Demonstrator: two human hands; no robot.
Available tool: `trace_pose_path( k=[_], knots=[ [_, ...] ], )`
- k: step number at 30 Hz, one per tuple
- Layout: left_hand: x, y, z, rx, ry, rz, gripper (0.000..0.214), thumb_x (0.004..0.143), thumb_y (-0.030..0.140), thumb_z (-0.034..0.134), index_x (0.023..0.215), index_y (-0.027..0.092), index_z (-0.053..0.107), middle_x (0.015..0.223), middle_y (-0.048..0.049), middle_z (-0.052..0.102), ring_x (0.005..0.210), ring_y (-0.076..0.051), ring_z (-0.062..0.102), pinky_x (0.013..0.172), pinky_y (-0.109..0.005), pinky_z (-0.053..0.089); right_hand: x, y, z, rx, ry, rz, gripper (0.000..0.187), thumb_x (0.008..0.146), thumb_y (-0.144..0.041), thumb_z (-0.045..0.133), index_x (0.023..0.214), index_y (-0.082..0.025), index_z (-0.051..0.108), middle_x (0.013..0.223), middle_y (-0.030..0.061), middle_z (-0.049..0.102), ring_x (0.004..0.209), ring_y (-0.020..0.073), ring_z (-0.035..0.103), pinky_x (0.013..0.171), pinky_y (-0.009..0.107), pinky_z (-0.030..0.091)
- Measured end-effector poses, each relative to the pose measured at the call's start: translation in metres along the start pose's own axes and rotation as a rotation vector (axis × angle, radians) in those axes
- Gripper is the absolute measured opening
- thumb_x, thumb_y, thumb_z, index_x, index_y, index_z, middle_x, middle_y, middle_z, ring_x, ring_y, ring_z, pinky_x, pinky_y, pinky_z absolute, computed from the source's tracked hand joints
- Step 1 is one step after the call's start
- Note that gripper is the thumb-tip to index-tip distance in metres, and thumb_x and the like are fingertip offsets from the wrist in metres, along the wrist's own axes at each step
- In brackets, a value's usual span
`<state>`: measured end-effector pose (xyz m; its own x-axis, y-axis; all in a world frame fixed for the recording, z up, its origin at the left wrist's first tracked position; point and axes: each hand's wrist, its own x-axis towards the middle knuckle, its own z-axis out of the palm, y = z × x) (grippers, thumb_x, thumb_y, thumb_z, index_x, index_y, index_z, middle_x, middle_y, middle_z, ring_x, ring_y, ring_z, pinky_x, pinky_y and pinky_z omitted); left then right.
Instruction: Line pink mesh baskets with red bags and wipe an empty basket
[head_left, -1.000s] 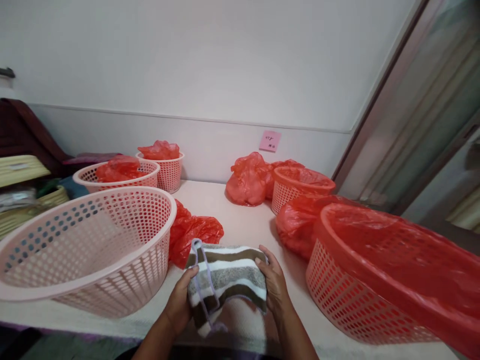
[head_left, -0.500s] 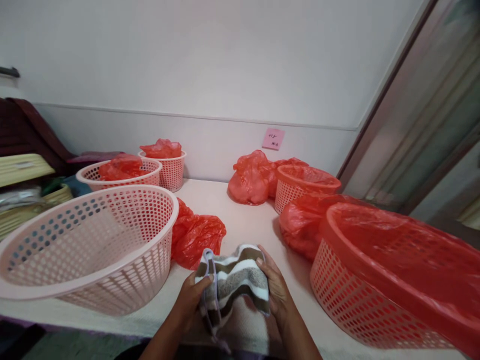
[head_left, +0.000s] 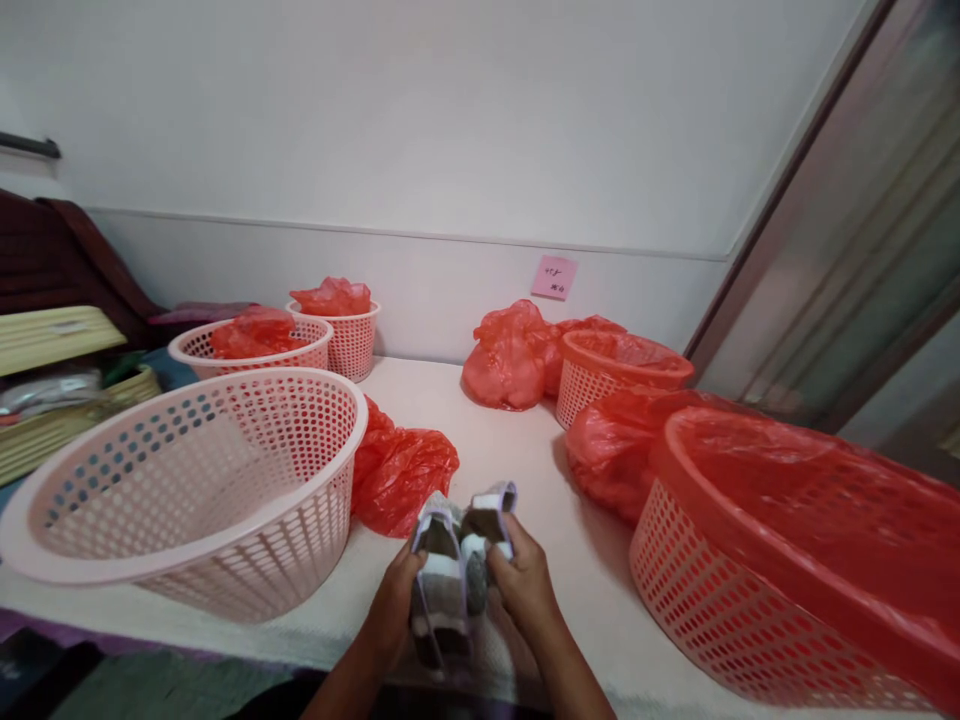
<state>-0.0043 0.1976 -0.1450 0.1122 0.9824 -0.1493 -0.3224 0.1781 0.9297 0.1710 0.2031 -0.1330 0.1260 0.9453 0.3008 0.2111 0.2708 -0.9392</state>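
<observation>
A striped cloth (head_left: 442, 585) in brown, white and grey with pale purple edging hangs between my two hands, low over the front of the table. My left hand (head_left: 397, 590) is closed on its left side, thumb on top. On the other side my right hand (head_left: 521, 575) pinches a folded-up part of the same cloth near its purple edge. The cloth is bunched in the middle, and its lower end droops. Just beyond it a crumpled red plastic bag (head_left: 409, 465) lies on the white table (head_left: 517, 450).
A large pink basket (head_left: 180, 490) stands at the left, and a basket lined with red plastic (head_left: 750, 560) at the right. Farther back are smaller baskets and a filled red bag (head_left: 510, 360). A pink note (head_left: 553, 277) sticks to the wall.
The cloth was spread wide between my hands; now it is gathered and folded, with its right edge turned up. My hands have come closer together.
</observation>
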Motion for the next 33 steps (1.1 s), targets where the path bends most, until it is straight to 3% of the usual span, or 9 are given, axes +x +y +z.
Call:
trace_pose_path(
  k=[4,9,12,16,20,23,26,30,33],
  knots=[
    [-0.003,-0.009,0.001,0.242,-0.015,0.168,0.039,0.085,0.037,0.054,0.119,0.018,0.062,0.131,-0.0105,0.06,0.134,-0.027,0.044,0.116,-0.041,0.027,-0.012,-0.012,0.017,-0.189,-0.133,-0.165,0.032,0.075,-0.007,0.048,0.098,-0.023,0.066,0.095,0.0032,0.065,0.091,0.0203,0.06,0.082,0.028,0.044],
    [-0.02,-0.005,0.002,0.483,-0.007,0.304,0.041,0.083,0.032,0.056,0.121,0.019,0.062,0.112,-0.0121,0.058,0.106,-0.03,0.056,0.1,-0.049,0.043,-0.015,-0.016,0.024,-0.15,-0.255,-0.062,0.021,0.081,-0.031,0.064,0.1,-0.021,0.064,0.094,0.003,0.067,0.085,0.0201,0.058,0.079,0.029,0.044],
    [-0.034,0.003,0.003,0.586,-0.09,0.356,0.055,0.082,0.027,0.056,0.137,0.022,0.052,0.121,-0.0121,0.057,0.115,-0.029,0.054,0.103,-0.048,0.041,-0.012,-0.011,0.021,-0.032,-0.242,0.064,0.027,0.078,-0.039,0.068,0.095,-0.018,0.065,0.086,0.0025,0.068,0.078,0.0193,0.057,0.073,0.029,0.045],
    [-0.036,0.009,-0.005,0.27,-0.023,0.213,0.05,0.082,0.043,0.059,0.126,0.02,0.059,0.115,-0.0105,0.065,0.111,-0.028,0.06,0.098,-0.041,0.047,-0.016,-0.012,0.013,0.316,-0.164,0.21,0.031,0.071,-0.04,0.07,0.09,-0.016,0.067,0.079,0.0023,0.068,0.074,0.0191,0.059,0.069,0.028,0.047],
    [-0.028,0.01,-0.012,0.117,0.059,0.116,0.062,0.067,0.058,0.071,0.112,0.016,0.065,0.108,-0.0137,0.07,0.105,-0.031,0.065,0.091,-0.042,0.052,-0.028,-0.026,0.009,0.713,-0.157,0.333,0.039,0.067,-0.033,0.071,0.104,-0.02,0.067,0.088,0.0031,0.071,0.078,0.0203,0.063,0.077,0.032,0.049],
    [-0.028,0.008,-0.012,0.122,-0.028,0.064,0.054,0.067,0.054,0.074,0.102,0.013,0.07,0.098,-0.0149,0.075,0.094,-0.032,0.07,0.083,-0.044,0.055,-0.033,-0.031,0.011,0.765,-0.31,0.355,0.038,0.063,-0.022,0.069,0.1,-0.019,0.069,0.084,0.0022,0.071,0.075,0.0191,0.063,0.077,0.031,0.048],
    [-0.03,0.008,-0.014,0.139,0.017,0.086,0.044,0.072,0.047,0.074,0.1,0.014,0.07,0.096,-0.0111,0.077,0.095,-0.03,0.07,0.087,-0.041,0.054,-0.028,-0.027,0.01,0.684,-0.366,0.308,0.035,0.059,-0.015,0.065,0.093,-0.018,0.07,0.077,-0.0006,0.068,0.073,0.017,0.06,0.074,0.028,0.045],
    [-0.035,0.021,-0.017,0.301,0.122,0.276,0.038,0.074,0.036,0.073,0.107,0.018,0.069,0.108,-0.0068,0.075,0.104,-0.026,0.068,0.091,-0.034,0.053,-0.017,-0.019,0.003,0.62,-0.233,0.243,0.016,0.066,-0.017,0.07,0.082,-0.019,0.069,0.074,-0.0029,0.065,0.071,0.0137,0.056,0.068,0.023,0.042],
    [-0.043,0.035,-0.012,0.514,0.113,0.475,0.029,0.078,0.029,0.067,0.105,0.019,0.07,0.103,-0.0052,0.076,0.101,-0.025,0.069,0.086,-0.032,0.054,-0.017,-0.022,0.002,0.741,-0.245,0.267,0.031,0.074,-0.034,0.076,0.102,-0.022,0.068,0.09,0.0006,0.069,0.083,0.0164,0.061,0.078,0.027,0.044]
  ],
)
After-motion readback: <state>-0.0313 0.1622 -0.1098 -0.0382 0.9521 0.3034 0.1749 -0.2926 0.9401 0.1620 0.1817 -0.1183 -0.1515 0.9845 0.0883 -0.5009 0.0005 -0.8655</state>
